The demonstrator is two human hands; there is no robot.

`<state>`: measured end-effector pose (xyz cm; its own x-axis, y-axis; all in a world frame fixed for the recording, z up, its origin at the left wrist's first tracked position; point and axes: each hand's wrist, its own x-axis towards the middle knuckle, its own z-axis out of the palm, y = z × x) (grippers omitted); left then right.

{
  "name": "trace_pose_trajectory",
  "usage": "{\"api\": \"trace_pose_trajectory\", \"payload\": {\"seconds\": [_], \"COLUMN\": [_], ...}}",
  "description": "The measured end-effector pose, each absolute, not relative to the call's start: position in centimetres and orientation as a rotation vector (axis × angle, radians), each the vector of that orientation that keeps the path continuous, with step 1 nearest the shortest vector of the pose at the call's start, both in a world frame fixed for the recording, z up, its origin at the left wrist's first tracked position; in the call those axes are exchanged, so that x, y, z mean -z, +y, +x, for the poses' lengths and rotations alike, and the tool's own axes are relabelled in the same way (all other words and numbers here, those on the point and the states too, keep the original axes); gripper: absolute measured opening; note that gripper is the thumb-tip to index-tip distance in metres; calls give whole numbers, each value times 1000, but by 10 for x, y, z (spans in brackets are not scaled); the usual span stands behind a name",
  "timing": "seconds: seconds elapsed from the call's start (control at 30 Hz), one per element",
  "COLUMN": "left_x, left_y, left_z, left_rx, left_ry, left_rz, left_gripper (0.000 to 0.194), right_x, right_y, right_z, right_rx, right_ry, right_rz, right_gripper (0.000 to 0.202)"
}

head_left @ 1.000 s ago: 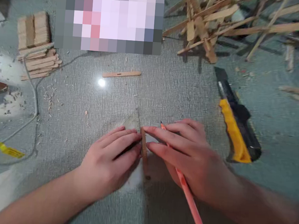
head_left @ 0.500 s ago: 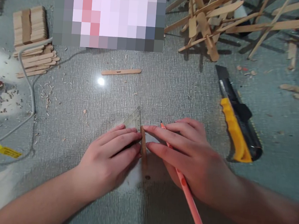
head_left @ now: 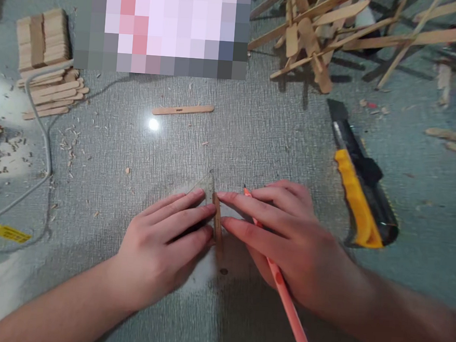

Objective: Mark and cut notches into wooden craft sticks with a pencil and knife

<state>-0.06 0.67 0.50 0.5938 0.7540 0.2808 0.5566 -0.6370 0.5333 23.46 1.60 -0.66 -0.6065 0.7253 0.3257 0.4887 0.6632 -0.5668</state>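
Observation:
In the head view my left hand (head_left: 164, 239) lies over a clear set square (head_left: 207, 184), fingers together, holding it down on the table. A wooden craft stick (head_left: 217, 225) stands along the set square's straight edge, between the fingertips of both hands. My right hand (head_left: 286, 232) grips an orange pencil (head_left: 287, 300) between its fingers, dark tip pointing away from me. Its index and middle fingertips touch the stick's right side. The palms hide part of the set square.
A yellow and black utility knife (head_left: 363, 185) lies right of my hands. Ahead rests a marked craft stick (head_left: 183, 109). Piled sticks (head_left: 311, 36) stand at the back right, a bundle of sticks (head_left: 42, 38) at the back left. A grey cable (head_left: 48, 148) runs down the left.
The set square has slid slightly toward me under my left hand, whose fingers have shifted on it. My right hand stays at the craft stick with the pencil. The whole view has shifted slightly.

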Motion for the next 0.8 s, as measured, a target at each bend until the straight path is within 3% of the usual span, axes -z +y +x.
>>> {"api": "trace_pose_trajectory", "payload": {"seconds": [0.8], "left_x": [-4], "left_y": [1], "left_z": [0], "left_rx": [-677], "left_ry": [1165], "left_rz": [2487], "left_gripper": [15], "right_x": [5], "right_y": [17], "right_z": [234], "right_rx": [-556], "right_ry": [-2325], "right_rz": [-969], "right_gripper": [24]}}
